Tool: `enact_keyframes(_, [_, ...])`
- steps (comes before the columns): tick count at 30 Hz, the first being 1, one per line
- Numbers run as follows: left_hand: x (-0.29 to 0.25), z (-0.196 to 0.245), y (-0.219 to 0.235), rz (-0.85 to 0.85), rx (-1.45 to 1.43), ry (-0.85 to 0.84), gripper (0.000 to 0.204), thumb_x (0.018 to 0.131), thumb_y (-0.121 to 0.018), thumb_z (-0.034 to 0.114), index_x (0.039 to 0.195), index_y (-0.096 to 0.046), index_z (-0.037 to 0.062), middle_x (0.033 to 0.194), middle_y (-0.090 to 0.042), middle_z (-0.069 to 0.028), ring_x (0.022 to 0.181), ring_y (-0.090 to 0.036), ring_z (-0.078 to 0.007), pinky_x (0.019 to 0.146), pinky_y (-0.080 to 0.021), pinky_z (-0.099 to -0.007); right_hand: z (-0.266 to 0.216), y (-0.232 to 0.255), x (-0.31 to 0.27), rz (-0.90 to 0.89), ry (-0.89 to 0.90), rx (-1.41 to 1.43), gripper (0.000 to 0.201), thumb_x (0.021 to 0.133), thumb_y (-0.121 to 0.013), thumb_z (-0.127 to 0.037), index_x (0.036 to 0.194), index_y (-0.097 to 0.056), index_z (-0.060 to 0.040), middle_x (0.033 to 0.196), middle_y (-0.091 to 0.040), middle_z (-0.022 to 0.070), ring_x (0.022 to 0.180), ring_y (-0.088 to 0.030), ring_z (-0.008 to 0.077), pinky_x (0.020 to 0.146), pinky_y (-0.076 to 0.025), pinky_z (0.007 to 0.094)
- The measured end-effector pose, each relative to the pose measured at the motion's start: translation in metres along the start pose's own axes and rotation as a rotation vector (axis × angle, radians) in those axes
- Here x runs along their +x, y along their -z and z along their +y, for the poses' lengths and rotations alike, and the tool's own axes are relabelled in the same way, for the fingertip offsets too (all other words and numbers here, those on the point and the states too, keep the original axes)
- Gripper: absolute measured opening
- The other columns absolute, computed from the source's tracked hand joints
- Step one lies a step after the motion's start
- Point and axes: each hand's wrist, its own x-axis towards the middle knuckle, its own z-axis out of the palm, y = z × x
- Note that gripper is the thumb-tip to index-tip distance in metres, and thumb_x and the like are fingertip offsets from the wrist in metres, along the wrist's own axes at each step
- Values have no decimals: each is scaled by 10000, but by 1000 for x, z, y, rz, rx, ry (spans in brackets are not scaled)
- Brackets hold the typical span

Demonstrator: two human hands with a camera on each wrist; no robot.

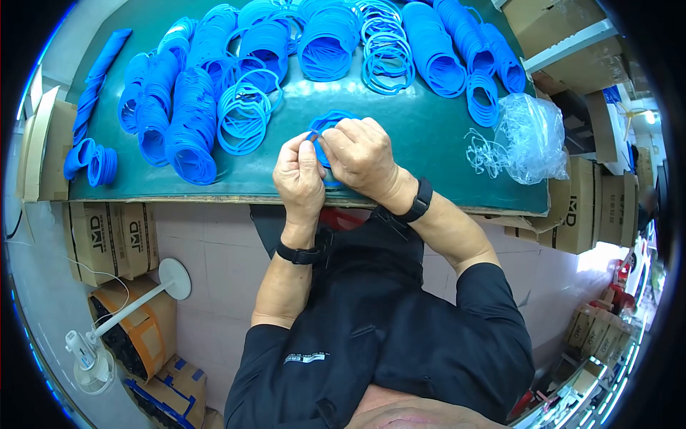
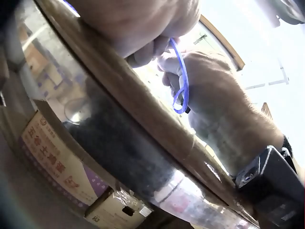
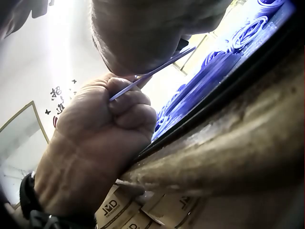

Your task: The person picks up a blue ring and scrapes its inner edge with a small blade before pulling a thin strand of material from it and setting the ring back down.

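Both hands meet near the table's front edge. The left hand (image 1: 300, 175) pinches a thin blue ring (image 2: 182, 76) between thumb and curled fingers. Close against it, the right hand (image 1: 361, 157) has its fingers curled inward. A small dark object (image 3: 182, 45) pokes out from under the right hand in the right wrist view; most of it is hidden in the fingers, and I cannot tell its kind. At the left fingertips a small brownish piece (image 1: 314, 138) shows. More blue rings (image 1: 334, 116) lie on the table just behind the hands.
Stacks of blue rings (image 1: 329, 50) line the back and left of the green table (image 1: 429, 143). A clear plastic bag (image 1: 532, 136) lies at the right. Cardboard boxes (image 1: 107, 239) stand below, beside a white fan stand (image 1: 174, 279).
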Motion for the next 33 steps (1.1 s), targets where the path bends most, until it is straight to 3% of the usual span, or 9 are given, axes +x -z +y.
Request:
enact_keyframes(4, [1,0,2,-1,-7,-1,224,1103,-555,157,1190,-655,-23,753,-612,16,587,-499,-15,523,-391,-184,1,-1,0,-13,43,-32,112,808,-676,-90,747,-583,-103,685,-516,30,599,-549,207,564,-397,379])
enact_keyframes(23, [3,0,6,-8,-96,44,199,1103,-556,153,1148,-658,-13,717,-587,18,564,-479,-19,510,-374,-187,0,-1,-3,-24,80,-29,148,801,-737,-78,783,-592,-102,688,-500,31,603,-555,221,575,-405,380])
enact_keyframes(26, [4,2,4,-8,-88,45,196,1103,-554,151,1139,-654,-14,714,-588,15,562,-478,-21,508,-373,-188,0,-3,-2,50,55,-33,121,799,-655,-98,738,-552,-112,703,-504,22,620,-549,208,591,-412,374])
enact_keyframes(33, [4,-1,6,4,-75,44,210,1106,-547,149,1150,-662,-21,712,-585,20,558,-474,-18,507,-370,-184,-1,1,-3,-54,77,-86,101,804,-656,-110,754,-570,-125,719,-508,15,661,-567,204,633,-413,376])
